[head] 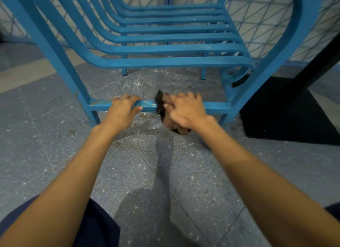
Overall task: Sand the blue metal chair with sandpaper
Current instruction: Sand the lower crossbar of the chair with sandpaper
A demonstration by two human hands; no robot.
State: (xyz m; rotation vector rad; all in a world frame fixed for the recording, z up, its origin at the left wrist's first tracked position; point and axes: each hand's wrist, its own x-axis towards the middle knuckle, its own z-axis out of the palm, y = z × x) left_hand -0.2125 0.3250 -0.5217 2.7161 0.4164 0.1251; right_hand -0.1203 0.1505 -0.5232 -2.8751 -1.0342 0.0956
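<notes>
Left hand [122,112] curls round the chair [171,49]'s near low bar [146,106]; right hand [184,111], blurred, clamps sandpaper [159,102] against it, arms outstretched.

Both bare arms reach forward, nearly straight. The left hand [122,112] curls around the chair's lower crossbar [147,106]. The right hand [184,111], blurred, grips sandpaper [159,101] against it.
</notes>
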